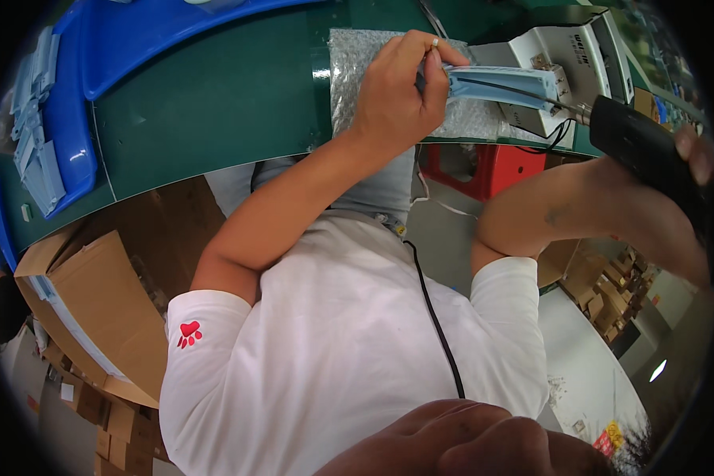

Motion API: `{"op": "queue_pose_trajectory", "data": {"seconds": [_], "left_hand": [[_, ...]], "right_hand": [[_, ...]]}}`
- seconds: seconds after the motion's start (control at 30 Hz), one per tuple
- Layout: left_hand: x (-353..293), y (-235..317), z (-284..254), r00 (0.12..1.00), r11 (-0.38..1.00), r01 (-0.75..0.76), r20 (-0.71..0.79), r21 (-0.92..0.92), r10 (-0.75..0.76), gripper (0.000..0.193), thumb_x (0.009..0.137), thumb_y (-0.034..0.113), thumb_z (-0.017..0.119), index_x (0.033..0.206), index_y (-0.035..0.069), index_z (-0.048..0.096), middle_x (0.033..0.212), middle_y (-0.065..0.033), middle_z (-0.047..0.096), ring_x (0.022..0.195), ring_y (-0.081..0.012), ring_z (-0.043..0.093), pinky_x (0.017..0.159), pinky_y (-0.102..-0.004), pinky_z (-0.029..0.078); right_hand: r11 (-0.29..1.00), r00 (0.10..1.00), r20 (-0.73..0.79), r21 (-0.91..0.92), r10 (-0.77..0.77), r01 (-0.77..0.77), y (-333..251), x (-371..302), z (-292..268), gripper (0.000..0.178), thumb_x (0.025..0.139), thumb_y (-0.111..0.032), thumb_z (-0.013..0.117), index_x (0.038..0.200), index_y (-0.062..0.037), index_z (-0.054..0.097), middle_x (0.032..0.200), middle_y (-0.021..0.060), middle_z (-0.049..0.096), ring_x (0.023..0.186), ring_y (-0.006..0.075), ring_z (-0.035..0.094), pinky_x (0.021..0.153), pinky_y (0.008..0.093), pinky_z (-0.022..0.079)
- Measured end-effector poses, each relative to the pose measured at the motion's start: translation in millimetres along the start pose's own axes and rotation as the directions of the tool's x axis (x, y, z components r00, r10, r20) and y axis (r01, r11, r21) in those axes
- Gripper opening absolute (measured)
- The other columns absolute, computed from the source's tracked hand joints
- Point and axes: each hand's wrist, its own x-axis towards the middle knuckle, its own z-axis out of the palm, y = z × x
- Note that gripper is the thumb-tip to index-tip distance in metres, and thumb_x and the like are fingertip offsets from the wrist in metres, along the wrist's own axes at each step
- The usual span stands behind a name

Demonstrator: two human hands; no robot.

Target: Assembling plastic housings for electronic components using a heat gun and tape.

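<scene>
My left hand point(401, 91) is closed on one end of a long, light-blue plastic part point(516, 82) above the table. A small pale bit shows at its fingertips, too small to name. At the far right, my right hand point(698, 157) grips the black body of an electric screwdriver point(639, 135), partly lost in the dark rim. Its long thin bit points left and runs along the blue part. Just behind the part stands a white machine point(583, 67) with brass-coloured pieces on its front, probably a screw feeder.
Bubble wrap point(349, 87) lies on the green table point(214, 103). Several light-blue parts point(36, 151) lie at the far left, by blue trays point(75, 119). Below the table are a cardboard box point(107, 317) and a red stool point(512, 170). A black cable point(428, 301) hangs across my shirt.
</scene>
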Motion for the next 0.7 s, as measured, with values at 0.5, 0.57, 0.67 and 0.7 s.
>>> {"op": "queue_pose_trajectory", "data": {"seconds": [0.5,0.57,0.67,0.7], "left_hand": [[168,56,-104,0.992,0.937,-0.127,0.023,0.324,0.127,0.018,0.099,0.012,0.052,0.098,0.001,0.066,0.085,-0.0140,0.069,0.077,-0.0248,0.069,0.070,-0.0342,0.053],[250,35,-129,0.981,0.837,-0.157,-0.013,0.524,0.192,0.022,0.098,0.018,0.054,0.103,0.001,0.068,0.087,-0.0145,0.071,0.078,-0.0254,0.069,0.070,-0.0347,0.053],[392,-61,-180,0.981,0.745,0.194,-0.127,0.638,-0.147,0.059,0.096,0.048,0.056,0.139,0.008,0.054,0.140,-0.0242,0.055,0.127,-0.0398,0.055,0.106,-0.0427,0.046],[407,-78,-154,0.955,0.768,0.276,-0.252,0.578,-0.154,0.041,0.096,0.035,0.055,0.123,0.005,0.063,0.117,-0.0212,0.064,0.106,-0.0355,0.063,0.091,-0.0402,0.049]], "right_hand": [[0.198,0.944,0.115,0.979,-0.308,-0.055,-50,54,-76,0.065,0.078,-0.025,0.085,0.114,0.0093,0.042,0.083,0.0085,0.052,0.056,0.0137,0.061,0.047,0.0201,0.058],[0.351,0.941,0.141,0.936,-0.309,-0.025,-38,50,-70,0.087,0.080,-0.024,0.084,0.139,0.0094,0.029,0.084,0.0088,0.052,0.051,0.0122,0.059,0.045,0.0194,0.056],[0.558,0.942,0.091,0.822,-0.323,0.112,-23,46,-65,0.100,0.082,-0.028,0.084,0.155,-0.0001,0.021,0.083,0.0084,0.049,0.045,0.0092,0.054,0.043,0.0172,0.055],[0.554,0.940,0.098,0.825,-0.326,0.106,-12,47,-68,0.102,0.080,-0.026,0.085,0.155,0.0016,0.021,0.084,0.0087,0.049,0.048,0.0103,0.055,0.043,0.0173,0.055]]}}
